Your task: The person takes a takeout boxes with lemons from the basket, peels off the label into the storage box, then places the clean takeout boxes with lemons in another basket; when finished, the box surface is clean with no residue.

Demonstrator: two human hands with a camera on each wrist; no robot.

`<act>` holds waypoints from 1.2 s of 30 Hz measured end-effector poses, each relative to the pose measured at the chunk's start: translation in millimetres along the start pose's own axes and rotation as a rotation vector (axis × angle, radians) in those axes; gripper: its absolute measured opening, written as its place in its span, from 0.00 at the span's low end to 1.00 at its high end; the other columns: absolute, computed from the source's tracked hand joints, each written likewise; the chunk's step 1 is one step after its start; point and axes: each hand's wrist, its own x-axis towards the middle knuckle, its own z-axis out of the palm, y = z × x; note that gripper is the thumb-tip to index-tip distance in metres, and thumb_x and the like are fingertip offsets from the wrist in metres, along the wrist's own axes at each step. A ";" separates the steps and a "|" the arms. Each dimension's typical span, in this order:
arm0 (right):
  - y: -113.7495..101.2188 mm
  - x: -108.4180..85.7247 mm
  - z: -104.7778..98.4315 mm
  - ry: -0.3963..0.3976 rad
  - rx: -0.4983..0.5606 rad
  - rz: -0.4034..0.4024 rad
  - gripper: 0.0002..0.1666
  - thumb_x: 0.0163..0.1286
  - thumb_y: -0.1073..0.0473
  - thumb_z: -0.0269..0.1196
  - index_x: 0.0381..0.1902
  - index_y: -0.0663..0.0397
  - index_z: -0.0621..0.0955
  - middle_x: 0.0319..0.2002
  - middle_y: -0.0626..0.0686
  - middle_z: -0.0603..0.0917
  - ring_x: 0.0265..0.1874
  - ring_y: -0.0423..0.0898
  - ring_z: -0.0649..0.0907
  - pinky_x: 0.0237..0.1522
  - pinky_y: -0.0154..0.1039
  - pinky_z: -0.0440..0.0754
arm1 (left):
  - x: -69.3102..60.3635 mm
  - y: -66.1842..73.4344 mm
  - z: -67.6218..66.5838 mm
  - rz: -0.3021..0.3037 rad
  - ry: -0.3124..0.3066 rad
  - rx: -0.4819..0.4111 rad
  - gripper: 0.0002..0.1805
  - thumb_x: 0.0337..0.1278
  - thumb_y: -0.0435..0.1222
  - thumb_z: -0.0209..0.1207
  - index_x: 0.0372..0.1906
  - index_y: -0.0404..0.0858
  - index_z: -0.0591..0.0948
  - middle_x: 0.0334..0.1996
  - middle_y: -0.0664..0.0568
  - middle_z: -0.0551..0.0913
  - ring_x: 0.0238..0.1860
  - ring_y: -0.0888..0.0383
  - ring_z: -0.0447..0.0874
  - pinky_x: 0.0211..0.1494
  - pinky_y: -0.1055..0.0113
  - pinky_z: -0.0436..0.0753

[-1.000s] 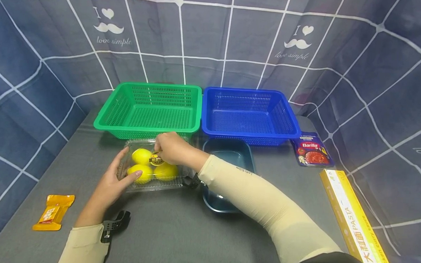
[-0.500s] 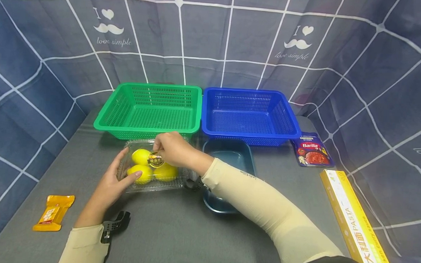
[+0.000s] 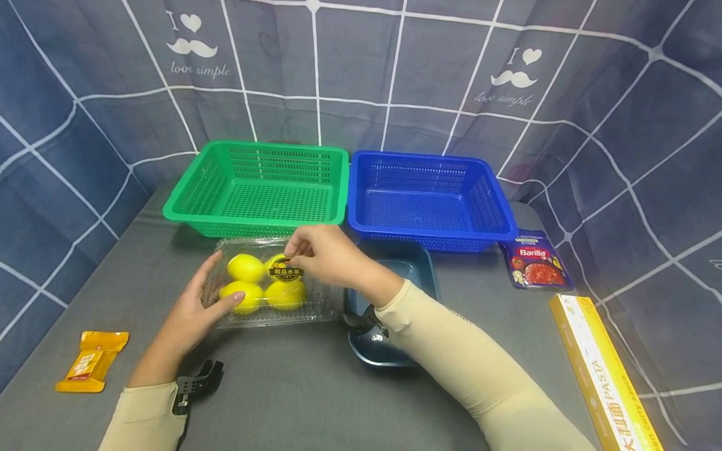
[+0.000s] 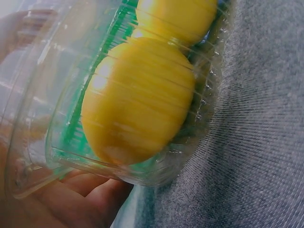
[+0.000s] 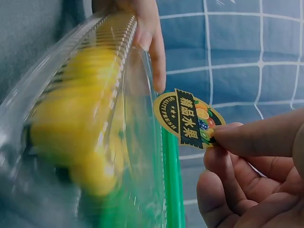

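Observation:
A clear plastic box [image 3: 319,304] with several yellow lemons [image 3: 246,268] lies on the grey cloth. My left hand [image 3: 187,319] holds the box's left end, thumb on its front and fingers along its side; in the left wrist view the fingers [image 4: 90,194] show under the box beside a lemon [image 4: 137,99]. Above the lid, my right hand [image 3: 336,258] pinches a round black and gold sticker [image 3: 286,270]. The right wrist view shows that sticker [image 5: 190,118] between thumb and forefinger of the right hand [image 5: 251,175], apart from the box [image 5: 137,166].
Behind the box stand a green basket [image 3: 254,220] and a blue basket [image 3: 432,233]. A dark blue tray [image 3: 416,270] is partly under the right forearm. A Barilla pouch [image 3: 539,265] and pasta box [image 3: 612,387] lie right, an orange packet [image 3: 92,362] left.
My right hand has moved right with the sticker, which has shifted from over the lemons' middle toward the right. The left hand stays on the box.

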 end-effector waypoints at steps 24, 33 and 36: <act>71.1 -66.5 -51.5 0.172 0.051 0.160 0.03 0.70 0.67 0.71 0.40 0.58 0.86 0.34 0.49 0.87 0.37 0.46 0.85 0.43 0.42 0.84 | -2.2 2.3 -1.8 -0.037 0.005 0.018 0.54 0.72 0.37 0.67 0.87 0.48 0.43 0.85 0.42 0.40 0.76 0.25 0.52 0.71 0.31 0.59; 93.1 -88.3 -53.3 0.066 -0.143 0.206 0.05 0.65 0.70 0.72 0.35 0.56 0.86 0.30 0.46 0.86 0.33 0.43 0.83 0.43 0.44 0.83 | 1.7 1.7 -1.2 -0.032 0.008 0.026 0.54 0.72 0.36 0.67 0.87 0.45 0.42 0.84 0.40 0.40 0.76 0.23 0.51 0.73 0.34 0.58; 96.6 -92.6 -50.9 0.029 -0.181 0.212 0.07 0.63 0.70 0.73 0.33 0.55 0.86 0.29 0.45 0.86 0.31 0.42 0.83 0.41 0.43 0.83 | 1.1 0.7 -1.3 -0.033 0.012 0.035 0.54 0.72 0.37 0.67 0.87 0.46 0.43 0.84 0.41 0.40 0.76 0.24 0.51 0.73 0.35 0.58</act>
